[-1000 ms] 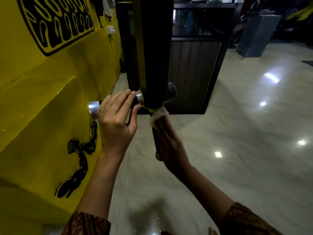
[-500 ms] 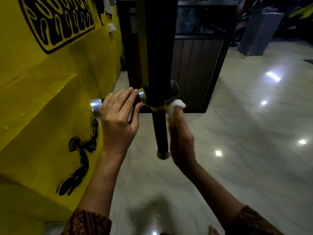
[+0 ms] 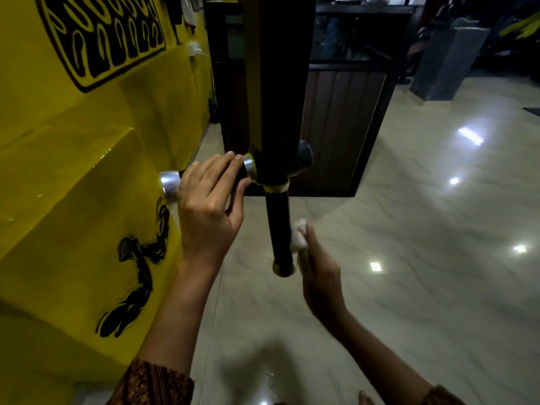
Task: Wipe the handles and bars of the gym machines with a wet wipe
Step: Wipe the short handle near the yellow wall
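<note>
A black machine column (image 3: 285, 83) ends in three handles. My left hand (image 3: 209, 206) grips the horizontal left handle, whose silver end cap (image 3: 170, 185) sticks out past my fingers. A black vertical handle (image 3: 280, 226) hangs below the column with a yellow-rimmed cap at its bottom. My right hand (image 3: 320, 276) holds a crumpled white wet wipe (image 3: 299, 236) and presses it against the right side of that vertical handle, near its lower half. A short black knob (image 3: 305, 154) juts out on the column's right.
A yellow wall (image 3: 87, 171) with black painted figures runs close along the left. A dark wooden counter (image 3: 342, 127) stands behind the column. Grey pillars (image 3: 450, 59) stand at the far right. Glossy pale marble floor (image 3: 409, 273) spreads to the right and below.
My right hand has slid the wipe from the top of the vertical handle, by the yellow ring, down to its lower part. My left hand has kept its grip on the left handle.
</note>
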Demonstrator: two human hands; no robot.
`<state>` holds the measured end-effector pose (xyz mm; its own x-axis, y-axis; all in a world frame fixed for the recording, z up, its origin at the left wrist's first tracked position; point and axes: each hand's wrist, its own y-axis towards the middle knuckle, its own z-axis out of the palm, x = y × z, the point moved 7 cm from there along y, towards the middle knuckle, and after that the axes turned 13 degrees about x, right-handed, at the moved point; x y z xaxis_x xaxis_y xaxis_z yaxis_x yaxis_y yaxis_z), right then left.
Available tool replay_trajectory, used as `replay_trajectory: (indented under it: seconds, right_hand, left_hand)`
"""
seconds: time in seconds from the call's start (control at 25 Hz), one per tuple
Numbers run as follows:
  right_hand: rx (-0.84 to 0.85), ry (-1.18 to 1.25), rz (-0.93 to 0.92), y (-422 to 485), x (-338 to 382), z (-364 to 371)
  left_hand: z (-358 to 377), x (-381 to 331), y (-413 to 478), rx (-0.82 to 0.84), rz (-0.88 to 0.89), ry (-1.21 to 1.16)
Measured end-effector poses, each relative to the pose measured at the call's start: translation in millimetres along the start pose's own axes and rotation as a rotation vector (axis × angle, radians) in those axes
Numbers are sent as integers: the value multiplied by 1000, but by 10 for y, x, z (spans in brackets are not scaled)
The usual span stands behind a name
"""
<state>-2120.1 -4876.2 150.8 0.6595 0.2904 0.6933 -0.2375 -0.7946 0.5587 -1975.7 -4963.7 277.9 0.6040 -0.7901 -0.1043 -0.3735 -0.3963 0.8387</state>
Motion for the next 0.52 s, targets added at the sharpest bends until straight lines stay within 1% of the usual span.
replay_trajectory:
  seconds: [0.08, 0.16, 0.24, 0.28, 0.4, 0.48, 0.52]
  right_hand:
    - [-53, -36, 6, 480, 175, -100]
    - [-70, -55, -39, 745, 325, -71]
    - [-79, -17, -74, 643, 319, 37]
    - [-64, 15, -62, 501, 255, 101]
    - [44, 47, -39, 5, 42, 229]
    - [87, 32, -14, -138, -98, 148]
    - [74, 62, 31, -115, -145, 50]
  left_hand:
    - [-3, 7, 8, 7, 0, 1]
    - [-9, 16, 9, 11, -7, 1]
    - [-8, 24, -1, 15, -14, 0]
    - [-4, 25, -5, 15, -17, 2]
    - [3, 26, -1, 12, -14, 2]
    - [7, 25, 2, 8, -10, -1]
    - [7, 24, -2, 5, -10, 1]
